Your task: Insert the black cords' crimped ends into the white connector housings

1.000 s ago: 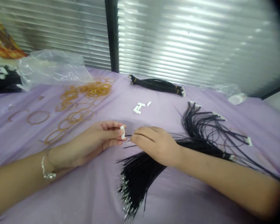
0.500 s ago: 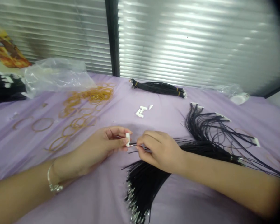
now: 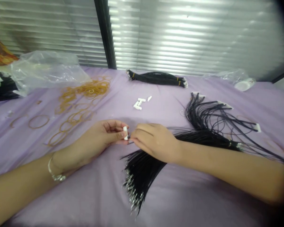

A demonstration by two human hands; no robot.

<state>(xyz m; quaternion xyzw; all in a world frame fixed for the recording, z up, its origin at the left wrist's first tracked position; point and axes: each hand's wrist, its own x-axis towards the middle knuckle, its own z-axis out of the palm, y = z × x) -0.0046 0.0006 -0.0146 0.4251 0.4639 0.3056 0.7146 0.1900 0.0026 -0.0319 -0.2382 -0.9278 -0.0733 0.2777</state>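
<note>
My left hand (image 3: pixel 101 138) pinches a small white connector (image 3: pixel 125 133) between thumb and fingertips. My right hand (image 3: pixel 153 141) is closed in a pinch right against the connector, its fingertips on the end of a thin black wire that is mostly hidden by the fingers. Under my right wrist lies a fanned bundle of black wires (image 3: pixel 144 170) with metal tips pointing toward me. Both hands hover just above the purple cloth (image 3: pixel 85 195).
Loose white connectors (image 3: pixel 139 104) lie at mid-table. A banded bundle of black wires (image 3: pixel 157 78) lies near the blinds. Finished black wires with white ends (image 3: pixel 217 116) spread to the right. Rubber bands (image 3: pixel 80 97) and a clear plastic bag (image 3: pixel 44 67) sit left.
My right hand has closed the gap to the connector, so the wire end that showed between the hands is now covered. The view shifted slightly.
</note>
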